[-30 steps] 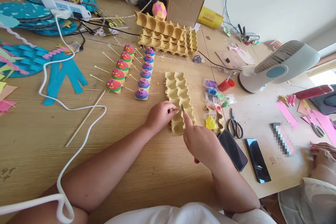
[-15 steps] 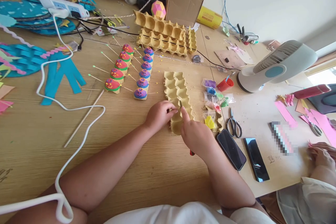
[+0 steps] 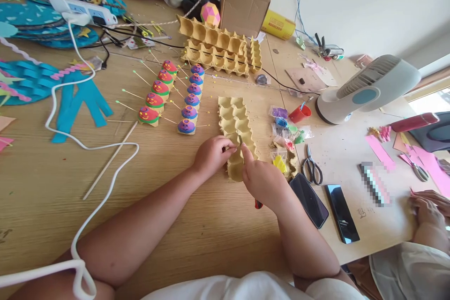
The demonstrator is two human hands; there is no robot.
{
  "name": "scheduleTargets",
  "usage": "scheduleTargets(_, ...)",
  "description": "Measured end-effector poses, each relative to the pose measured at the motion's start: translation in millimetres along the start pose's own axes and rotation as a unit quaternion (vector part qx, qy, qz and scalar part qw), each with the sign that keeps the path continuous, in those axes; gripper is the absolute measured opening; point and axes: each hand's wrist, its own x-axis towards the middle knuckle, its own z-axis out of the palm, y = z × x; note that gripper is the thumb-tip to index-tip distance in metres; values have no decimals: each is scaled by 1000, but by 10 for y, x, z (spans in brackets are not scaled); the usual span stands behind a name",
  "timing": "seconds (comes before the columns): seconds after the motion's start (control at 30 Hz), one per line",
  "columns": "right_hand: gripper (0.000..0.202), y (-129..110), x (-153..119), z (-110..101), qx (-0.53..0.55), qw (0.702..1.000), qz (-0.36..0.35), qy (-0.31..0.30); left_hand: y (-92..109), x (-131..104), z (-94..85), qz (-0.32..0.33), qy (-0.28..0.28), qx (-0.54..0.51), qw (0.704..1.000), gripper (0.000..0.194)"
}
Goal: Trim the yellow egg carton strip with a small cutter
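Observation:
A yellow egg carton piece (image 3: 235, 116) with two rows of cups lies before me on the wooden table. My left hand (image 3: 214, 153) pinches its left edge, fingers closed. My right hand (image 3: 262, 178) is wrapped round a cutter with a red end (image 3: 258, 204); its index finger lies along the tool and the dark blade (image 3: 240, 140) touches the carton's middle. To the left stand two rows of painted carton strips, one red and green (image 3: 154, 100), one purple and blue (image 3: 191, 100), with thin sticks poking out.
More egg cartons (image 3: 216, 56) lie at the back. On the right are clay bags (image 3: 279, 163), a red cup (image 3: 300, 113), scissors (image 3: 311, 168), two phones (image 3: 309, 200) and a fan (image 3: 369, 89). A white cable (image 3: 116, 176) crosses the left. Another person's hands (image 3: 431, 208) are at far right.
The whole view has shifted slightly. Both hands stay at the carton in nearly the same pose, with the blade still on its middle.

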Motion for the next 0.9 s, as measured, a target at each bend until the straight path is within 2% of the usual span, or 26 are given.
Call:
scheduleTargets(0.13,61,23,-13,-35,19,1000,2,5,7,-8,-2,7,6,7,1000,10)
scheduleTargets(0.3,59,87,-229,-199,9,999,-6,-34,16,-14,-2,-2,8,-4,1000,9)
scheduleTargets(0.4,60,123,-344,-244,-2,1000,-20,-17,12,-17,-1,1,13,-9,1000,9)
scheduleTargets(0.5,62,124,-376,-251,-3,1000,-19,-4,8,-21,0,2,23,-11,1000,9)
scheduleTargets(0.67,61,84,-335,-244,-16,1000,0,-26,15,-19,-6,-1,13,-13,1000,10)
scheduleTargets(0.9,58,39,-360,-160,-38,999,-8,1,13,-5,-7,0,14,-15,1000,9)
